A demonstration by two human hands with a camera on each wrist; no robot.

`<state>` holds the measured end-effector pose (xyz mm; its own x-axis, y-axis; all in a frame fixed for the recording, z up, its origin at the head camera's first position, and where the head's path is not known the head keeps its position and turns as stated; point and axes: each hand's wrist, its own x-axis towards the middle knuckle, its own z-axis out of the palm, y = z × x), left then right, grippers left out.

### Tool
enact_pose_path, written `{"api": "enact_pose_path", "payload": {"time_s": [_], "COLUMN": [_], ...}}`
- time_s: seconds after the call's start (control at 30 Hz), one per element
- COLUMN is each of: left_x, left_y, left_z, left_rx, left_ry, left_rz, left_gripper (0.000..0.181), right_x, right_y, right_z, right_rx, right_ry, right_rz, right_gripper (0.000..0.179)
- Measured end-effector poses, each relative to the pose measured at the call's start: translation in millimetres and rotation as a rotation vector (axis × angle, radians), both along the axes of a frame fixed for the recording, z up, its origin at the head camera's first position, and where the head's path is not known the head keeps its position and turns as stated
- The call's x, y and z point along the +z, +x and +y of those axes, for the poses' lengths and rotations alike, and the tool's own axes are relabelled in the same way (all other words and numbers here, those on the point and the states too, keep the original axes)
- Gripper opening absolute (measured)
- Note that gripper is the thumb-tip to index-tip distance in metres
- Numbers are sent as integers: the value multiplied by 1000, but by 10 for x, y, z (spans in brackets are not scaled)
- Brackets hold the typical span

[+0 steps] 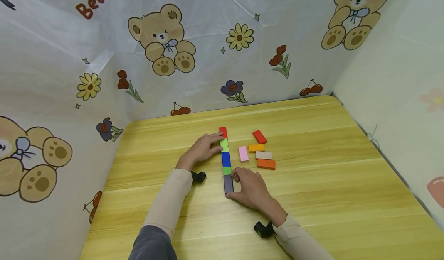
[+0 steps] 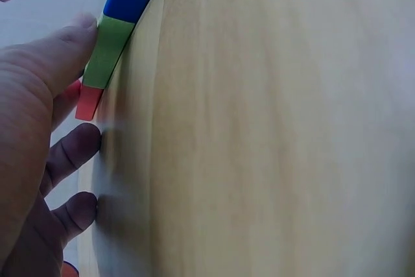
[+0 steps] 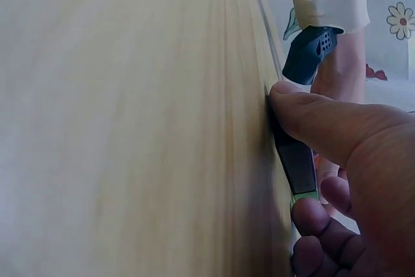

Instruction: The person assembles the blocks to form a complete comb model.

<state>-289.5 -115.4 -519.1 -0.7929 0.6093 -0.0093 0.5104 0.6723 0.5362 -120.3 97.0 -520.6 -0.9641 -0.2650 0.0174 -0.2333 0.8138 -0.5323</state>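
Because the dark grey block (image 1: pixel 228 184), below the centre of the frame, is probably light, stiff and slightly slippery, its ends suit the pinch of the right hand (image 1: pixel 252 189), while the left hand (image 1: pixel 204 147) rests relaxed fingers against the row's red block (image 1: pixel 223 130).

Bear-print sheet (image 1: pixel 208 40) behind wood-grain table (image 1: pixel 312 167)

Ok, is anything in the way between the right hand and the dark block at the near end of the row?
Nothing visible is: the right hand already touches the dark block, thumb at its near end. The pink block lies farther off, right of the row.
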Motion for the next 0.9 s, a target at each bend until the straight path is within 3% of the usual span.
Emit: {"api": "enact_pose_path", "payload": {"time_s": [0.63,0.77,0.9], "left_x": [41,56,57], "left_y": [-80,-83,-82], "left_z": [15,19,24], "left_rx": [-57,-55,-42], "left_ry": [-20,-19,-23], "left_rz": [5,1,-9], "left_gripper": [51,51,52], "right_x": [-18,19,96], "right_y": [-34,-54,-111], "right_z": [18,46,93], "right_rx": [3,-11,-102], "right_ry": [-1,-64,-182], "right_rz": [-26,-65,-67], "right_gripper": [69,68,57]}}
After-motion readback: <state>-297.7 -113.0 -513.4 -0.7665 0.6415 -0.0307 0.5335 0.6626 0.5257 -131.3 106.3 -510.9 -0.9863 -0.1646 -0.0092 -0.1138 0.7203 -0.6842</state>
